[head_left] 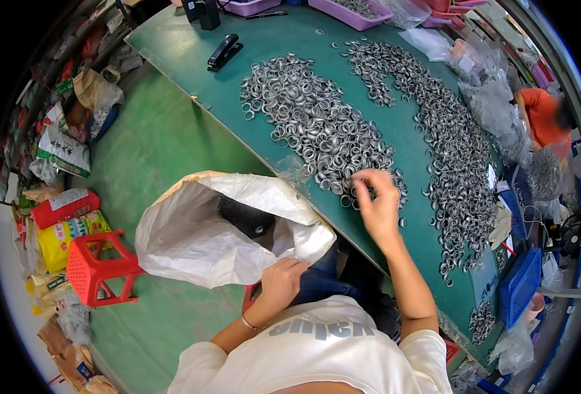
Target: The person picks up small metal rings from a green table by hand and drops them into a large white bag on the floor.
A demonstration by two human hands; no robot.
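My left hand (282, 284) is closed on the rim of a large white woven sack (192, 246), whose wide mouth gapes at the table's edge. Down inside the sack there is a dark patch with a small ring-like thing on it. My right hand (381, 205) is over the near end of a long heap of grey metal rings (317, 121) on the green table (205, 85). Its fingers are bent toward the thumb; what is between the fingertips, if anything, is too small to make out.
Another band of metal rings (458, 164) curves along the table's right side. A black stapler (225, 52) and a pink tray (353, 13) are at the far side. A red stool (100, 268) stands on the left. A person in orange (545, 118) is beyond plastic bags (494, 105).
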